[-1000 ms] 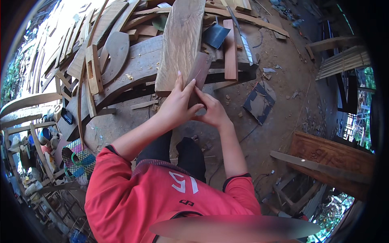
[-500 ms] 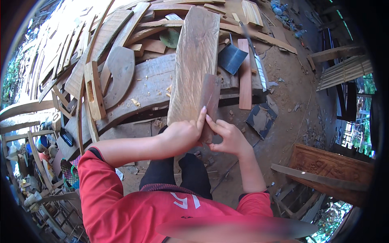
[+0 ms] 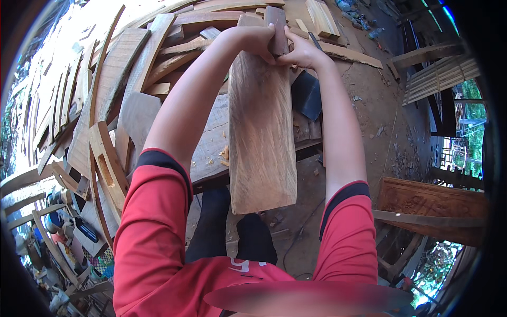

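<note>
Both arms stretch out to the far end of a long, thick wooden board (image 3: 261,132) with a wavy grain. Between my hands is a narrow dark-brown wooden block (image 3: 275,26), lying lengthwise on the board. My left hand (image 3: 252,39) grips its left side, a finger laid forward along it. On the other side my right hand (image 3: 303,52) closes around it in the same way, its thumb close to the left one at the near end. Whether the block carries a blade is hidden. The board's near end juts past the bench toward my legs.
A rough plank bench (image 3: 208,158) under the board bears wood shavings (image 3: 225,153). Many planks (image 3: 119,63) are piled at the left and back. A curved black sheet (image 3: 306,95) lies right of the board. A carved wooden panel (image 3: 422,203) stands at the lower right.
Both hands have pushed the wooden block away from me, from the board's near part to its far end. My arms have straightened, and my view has shifted, showing the board's near end.
</note>
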Available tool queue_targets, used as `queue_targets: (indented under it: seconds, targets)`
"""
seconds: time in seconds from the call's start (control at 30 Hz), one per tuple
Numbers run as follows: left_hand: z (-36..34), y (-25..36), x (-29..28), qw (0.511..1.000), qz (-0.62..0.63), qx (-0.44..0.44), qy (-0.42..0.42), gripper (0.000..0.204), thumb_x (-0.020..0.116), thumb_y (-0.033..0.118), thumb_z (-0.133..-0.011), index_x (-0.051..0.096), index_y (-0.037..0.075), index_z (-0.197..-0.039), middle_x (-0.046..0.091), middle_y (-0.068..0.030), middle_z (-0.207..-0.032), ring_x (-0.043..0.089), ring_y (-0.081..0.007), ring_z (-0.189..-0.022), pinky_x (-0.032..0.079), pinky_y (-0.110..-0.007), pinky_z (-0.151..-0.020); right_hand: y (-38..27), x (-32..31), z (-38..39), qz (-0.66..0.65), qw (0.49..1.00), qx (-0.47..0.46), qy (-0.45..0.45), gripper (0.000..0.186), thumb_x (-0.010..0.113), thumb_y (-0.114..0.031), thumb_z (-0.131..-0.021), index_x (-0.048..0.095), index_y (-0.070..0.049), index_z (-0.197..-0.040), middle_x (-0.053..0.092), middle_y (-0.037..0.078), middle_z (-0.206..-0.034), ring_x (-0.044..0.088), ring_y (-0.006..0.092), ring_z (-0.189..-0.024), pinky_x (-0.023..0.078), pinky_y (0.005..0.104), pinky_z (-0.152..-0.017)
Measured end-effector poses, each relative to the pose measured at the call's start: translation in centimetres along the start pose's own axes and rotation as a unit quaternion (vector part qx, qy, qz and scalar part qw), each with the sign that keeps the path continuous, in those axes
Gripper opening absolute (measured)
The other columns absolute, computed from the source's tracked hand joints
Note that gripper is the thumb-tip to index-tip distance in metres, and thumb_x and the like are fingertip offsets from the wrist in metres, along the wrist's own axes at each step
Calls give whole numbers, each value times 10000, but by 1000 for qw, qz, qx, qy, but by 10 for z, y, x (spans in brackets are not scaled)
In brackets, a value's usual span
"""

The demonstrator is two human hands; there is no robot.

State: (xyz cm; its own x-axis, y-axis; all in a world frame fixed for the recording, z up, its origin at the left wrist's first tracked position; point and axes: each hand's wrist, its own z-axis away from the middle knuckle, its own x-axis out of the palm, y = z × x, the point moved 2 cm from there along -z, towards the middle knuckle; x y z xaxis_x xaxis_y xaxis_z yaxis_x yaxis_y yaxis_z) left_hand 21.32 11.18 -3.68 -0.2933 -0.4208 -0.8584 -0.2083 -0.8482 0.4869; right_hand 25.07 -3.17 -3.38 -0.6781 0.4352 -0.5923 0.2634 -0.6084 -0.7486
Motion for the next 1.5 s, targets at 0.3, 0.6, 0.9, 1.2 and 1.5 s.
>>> queue_targets:
  seconds: [0.3, 0.6, 0.9, 1.2, 1.5]
  targets:
    - [61, 60, 7, 1000, -5, 9, 4, 1090, 769, 448, -527, 196, -98, -1276, 506, -267, -1084, 517, -311, -1015, 405, -318, -845, 7, 16, 48, 173, 976, -129, 39, 943, 744, -243, -590, 206, -54, -1341, 541, 176, -1067, 547, 211, -893, 451, 302, -776]
    - [263, 201, 86, 991, 54, -24, -120, 1071, 739, 305, -596, 42, -147, -1272, 562, -258, -724, 576, -391, -691, 463, -408, -618, -35, 119, 293, 260, 953, -156, 6, 951, 676, -497, -596, 275, 11, -1293, 588, 161, -725, 599, 300, -667, 476, 375, -588]
    - [277, 205, 96, 987, 147, -23, -59, 1129, 770, 308, -548, 34, -75, -1314, 553, -244, -847, 568, -359, -820, 460, -379, -685, -41, 123, 325, 201, 973, -70, -87, 949, 693, -412, -608, 212, -21, -1326, 594, 166, -806, 595, 318, -748, 468, 386, -647]
    - [215, 147, 56, 995, -60, -29, -74, 1045, 767, 321, -527, 189, -191, -1230, 591, -186, -741, 602, -301, -674, 485, -342, -589, -60, 101, 221, 256, 961, -77, -68, 892, 713, -353, -576, 298, 3, -1281, 597, 201, -786, 587, 344, -755, 464, 403, -655]
    - [52, 23, -10, 993, -75, -1, -94, 1138, 802, 337, -480, 136, -120, -1282, 593, -216, -893, 590, -302, -842, 468, -342, -729, -35, 39, 30, 165, 981, -96, 38, 829, 720, -317, -512, 410, -46, -1232, 586, 211, -956, 580, 319, -879, 456, 342, -772]
